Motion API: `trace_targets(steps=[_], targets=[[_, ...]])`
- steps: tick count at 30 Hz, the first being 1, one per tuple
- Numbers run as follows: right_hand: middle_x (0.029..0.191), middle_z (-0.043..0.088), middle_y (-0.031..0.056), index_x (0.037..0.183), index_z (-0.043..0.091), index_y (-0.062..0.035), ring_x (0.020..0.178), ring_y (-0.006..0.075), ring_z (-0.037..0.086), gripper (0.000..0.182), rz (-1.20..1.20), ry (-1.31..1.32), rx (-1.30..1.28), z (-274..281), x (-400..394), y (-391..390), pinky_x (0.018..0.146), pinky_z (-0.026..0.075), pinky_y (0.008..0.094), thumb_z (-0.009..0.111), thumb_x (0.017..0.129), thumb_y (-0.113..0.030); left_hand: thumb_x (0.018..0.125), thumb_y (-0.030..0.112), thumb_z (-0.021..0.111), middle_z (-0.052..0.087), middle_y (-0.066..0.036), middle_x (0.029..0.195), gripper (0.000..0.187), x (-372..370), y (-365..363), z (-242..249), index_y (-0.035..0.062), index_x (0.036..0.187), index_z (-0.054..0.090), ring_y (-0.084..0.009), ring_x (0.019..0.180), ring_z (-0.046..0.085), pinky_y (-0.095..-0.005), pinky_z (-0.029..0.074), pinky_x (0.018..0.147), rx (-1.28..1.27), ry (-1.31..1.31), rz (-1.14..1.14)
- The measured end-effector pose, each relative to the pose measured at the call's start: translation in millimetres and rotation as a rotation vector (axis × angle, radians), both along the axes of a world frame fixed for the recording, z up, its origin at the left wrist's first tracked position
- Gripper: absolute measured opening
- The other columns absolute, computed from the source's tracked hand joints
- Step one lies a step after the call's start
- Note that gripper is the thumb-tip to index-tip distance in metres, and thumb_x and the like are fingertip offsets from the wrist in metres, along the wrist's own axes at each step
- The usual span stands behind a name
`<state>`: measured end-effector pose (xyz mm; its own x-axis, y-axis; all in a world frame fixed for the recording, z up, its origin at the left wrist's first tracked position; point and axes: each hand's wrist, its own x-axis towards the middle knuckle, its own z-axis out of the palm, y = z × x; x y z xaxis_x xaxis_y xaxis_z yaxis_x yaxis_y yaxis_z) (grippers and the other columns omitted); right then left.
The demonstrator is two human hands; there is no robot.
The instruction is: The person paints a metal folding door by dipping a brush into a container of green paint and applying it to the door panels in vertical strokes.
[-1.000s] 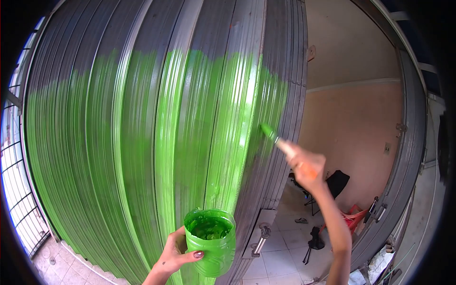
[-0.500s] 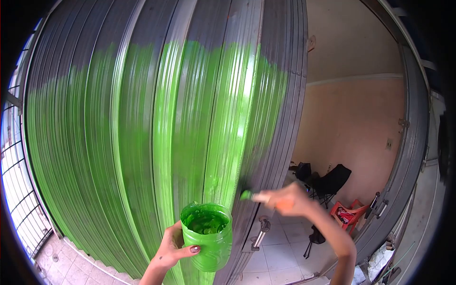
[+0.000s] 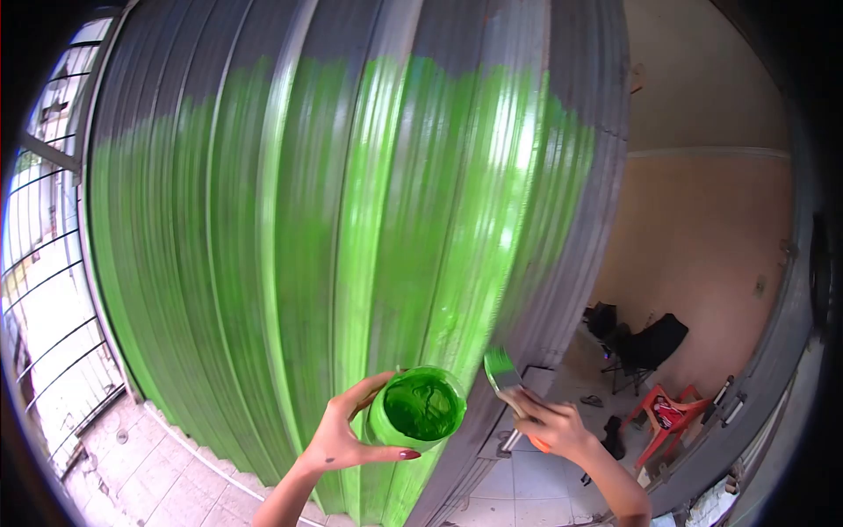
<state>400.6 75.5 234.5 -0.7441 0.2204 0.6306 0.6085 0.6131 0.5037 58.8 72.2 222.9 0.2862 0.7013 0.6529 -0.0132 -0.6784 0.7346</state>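
Observation:
In my left hand (image 3: pixel 341 432) is a green-coated plastic container (image 3: pixel 384 434), the fingers and thumb wrapped round its side. It tilts toward me, and wet green paint (image 3: pixel 423 406) shows inside. My right hand (image 3: pixel 555 429) grips the handle of a flat paintbrush (image 3: pixel 503 376), with green on its upturned bristles. The bristles are close to the lower right part of a ribbed metal panel (image 3: pixel 303 211); contact cannot be made out. Green paint covers most of the panel, while its top and right edge are grey.
A doorway stands to the right of the panel, with a black folding chair (image 3: pixel 654 341) and a red plastic chair (image 3: pixel 674 422) inside. A metal door handle (image 3: pixel 507 442) is just below my right hand. Barred grating (image 3: pixel 44 263) lines the left side above floor tiles (image 3: pixel 149 465).
My view has turned left, so the panel sits further right. The container has tipped toward me, showing more paint. The brush has swung from nearly horizontal to bristles up.

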Motion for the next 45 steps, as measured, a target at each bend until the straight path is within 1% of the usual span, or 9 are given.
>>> trace_targets(steps=[3, 5, 7, 13, 22, 34, 37, 40, 45], targets=[[0.110, 0.070, 0.0153, 0.070, 0.061, -0.0116, 0.086, 0.0230, 0.073, 0.020, 0.185, 0.249, -0.337, 12.8, 3.1, -25.9, 0.059, 0.059, 0.0280, 0.077, 0.067, 0.001, 0.060, 0.027, 0.091, 0.056, -0.013, 0.134, 0.088, -14.4, 5.1, 12.1, 0.0017, 0.134, 0.049, -0.0258, 0.124, 0.054, -0.0393, 0.040, 0.109, 0.181, 0.171, 0.109], [0.101, 0.072, 0.0163, 0.071, 0.064, -0.0118, 0.079, 0.0235, 0.074, 0.021, 0.382, 0.430, -0.386, 32.5, 0.3, -38.3, 0.060, 0.059, 0.0269, 0.079, 0.066, 0.002, 0.060, 0.028, 0.090, 0.055, -0.013, 0.135, 0.087, -23.2, 16.0, 11.7, 0.0057, 0.134, 0.050, -0.0291, 0.127, 0.052, -0.0440, 0.036, 0.111, 0.338, 0.273, 0.177], [0.098, 0.072, 0.0189, 0.073, 0.065, -0.0102, 0.078, 0.0238, 0.074, 0.019, 0.479, 0.432, -0.391, 49.2, -4.1, -48.7, 0.060, 0.059, 0.0258, 0.079, 0.068, 0.002, 0.060, 0.029, 0.090, 0.054, -0.013, 0.135, 0.088, -30.4, 25.7, 17.2, 0.0055, 0.134, 0.049, -0.0308, 0.128, 0.050, -0.0470, 0.034, 0.112, 0.530, 0.399, 0.238], [0.096, 0.071, 0.0203, 0.083, 0.069, -0.0078, 0.082, 0.0252, 0.073, 0.020, 0.661, 0.281, -0.338, 71.8, -43.5, -48.0, 0.064, 0.061, 0.0283, 0.079, 0.068, 0.001, 0.056, 0.019, 0.086, 0.055, -0.008, 0.134, 0.084, -30.8, 23.6, 40.9, 0.0097, 0.132, 0.052, -0.0313, 0.129, 0.047, -0.0502, 0.030, 0.115, 0.627, 0.508, 0.268], [0.111, 0.070, 0.0111, 0.090, 0.068, -0.0082, 0.103, 0.0268, 0.068, 0.012, 0.563, 0.094, -0.472, 77.8, -76.8, -29.1, 0.081, 0.061, 0.0359, 0.069, 0.079, -0.007, 0.056, 0.020, 0.086, 0.055, -0.005, 0.135, 0.083, -31.3, 18.6, 74.9, 0.0128, 0.132, 0.053, -0.0294, 0.129, 0.048, -0.0490, 0.034, 0.114, 0.687, 0.680, 0.260], [0.106, 0.072, 0.0035, 0.092, 0.066, -0.0120, 0.098, 0.0208, 0.070, 0.019, 0.571, 0.085, -0.469, 60.1, -90.8, 0.5, 0.065, 0.060, 0.0303, 0.067, 0.077, 0.000, 0.056, 0.026, 0.086, 0.053, -0.005, 0.137, 0.090, -30.0, 23.9, 86.2, 0.0145, 0.137, 0.050, -0.0263, 0.130, 0.047, -0.0443, 0.036, 0.113, 0.684, 0.799, 0.157], [0.100, 0.073, 0.0071, 0.086, 0.069, -0.0116, 0.087, 0.0253, 0.072, 0.027, 0.569, 0.087, -0.502, 62.2, -95.9, -0.7, 0.068, 0.060, 0.0294, 0.070, 0.066, 0.007, 0.057, 0.028, 0.086, 0.053, -0.006, 0.137, 0.090, -28.9, 23.4, 86.6, 0.0136, 0.137, 0.049, -0.0264, 0.129, 0.047, -0.0441, 0.036, 0.113, 0.689, 0.825, 0.151], [0.097, 0.074, 0.0083, 0.086, 0.069, -0.0102, 0.083, 0.0227, 0.073, 0.025, 0.549, 0.104, -0.611, 62.6, -96.9, 0.7, 0.067, 0.059, 0.0267, 0.071, 0.068, 0.008, 0.058, 0.029, 0.087, 0.053, -0.007, 0.137, 0.090, -28.5, 28.0, 79.0, 0.0122, 0.137, 0.049, -0.0282, 0.129, 0.047, -0.0443, 0.038, 0.112, 0.664, 0.805, 0.132], [0.092, 0.073, 0.0079, 0.089, 0.067, -0.0041, 0.079, 0.0166, 0.072, 0.011, 0.592, 0.594, -0.985, 47.2, -91.8, 10.4, 0.065, 0.058, 0.0238, 0.073, 0.081, 0.000, 0.056, 0.035, 0.090, 0.056, -0.011, 0.133, 0.095, -31.5, 31.6, 46.7, 0.0090, 0.138, 0.049, -0.0301, 0.121, 0.055, -0.0430, 0.044, 0.106, 0.429, 0.685, 0.131]])
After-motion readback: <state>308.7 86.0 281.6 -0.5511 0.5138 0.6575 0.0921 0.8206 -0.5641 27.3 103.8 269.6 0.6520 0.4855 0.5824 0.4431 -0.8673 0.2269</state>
